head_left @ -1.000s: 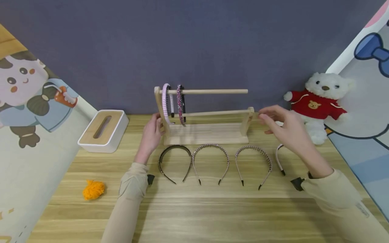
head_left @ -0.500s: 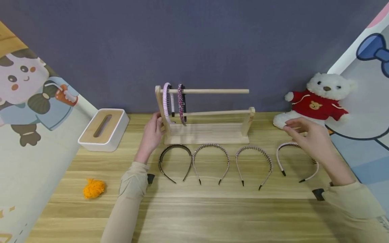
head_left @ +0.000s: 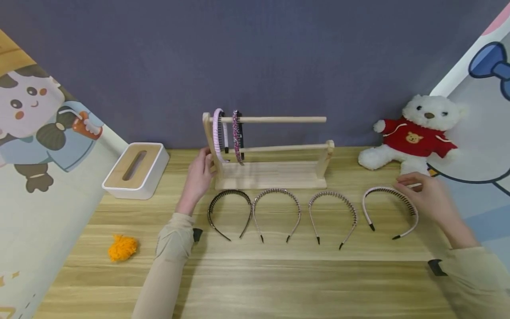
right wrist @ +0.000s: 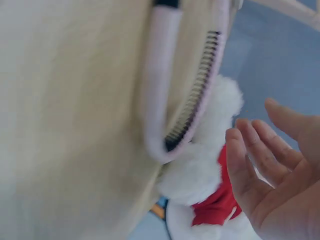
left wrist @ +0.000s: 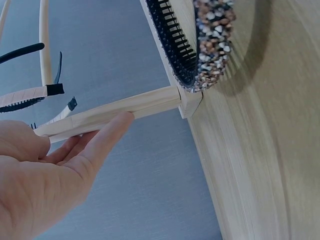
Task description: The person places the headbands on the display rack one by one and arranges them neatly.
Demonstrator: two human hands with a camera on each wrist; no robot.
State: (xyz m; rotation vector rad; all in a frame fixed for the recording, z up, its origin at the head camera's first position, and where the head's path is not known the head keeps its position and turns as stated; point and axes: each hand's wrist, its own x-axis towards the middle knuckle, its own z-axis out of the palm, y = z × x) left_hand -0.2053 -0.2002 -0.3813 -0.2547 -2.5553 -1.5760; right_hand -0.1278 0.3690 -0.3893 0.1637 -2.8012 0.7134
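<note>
My left hand (head_left: 199, 173) holds the left post of a wooden headband rack (head_left: 275, 175), its thumb and fingers on either side of the post (left wrist: 115, 111) in the left wrist view. Two headbands hang on the upper rod's left end: a pale pink one (head_left: 216, 133) and a sparkly pink one (head_left: 236, 135). Over at the right, my right hand (head_left: 428, 197) hovers beside a pale pink toothed headband (head_left: 382, 188) on the table. The right wrist view has its fingers loosely bent, apart from that headband (right wrist: 159, 85), with nothing between them.
Before the rack lie a dark stone-studded headband (head_left: 229, 192) and two paler ones, a middle one (head_left: 276, 191) and a right one (head_left: 334, 193). A tissue box (head_left: 137, 173) and orange yarn bundle (head_left: 122, 248) sit left. A white teddy bear (head_left: 414, 133) sits back right.
My right hand has moved from beside the rack's right end to the right and nearer me, beside the rightmost headband, which is now uncovered. The left hand stays on the post.
</note>
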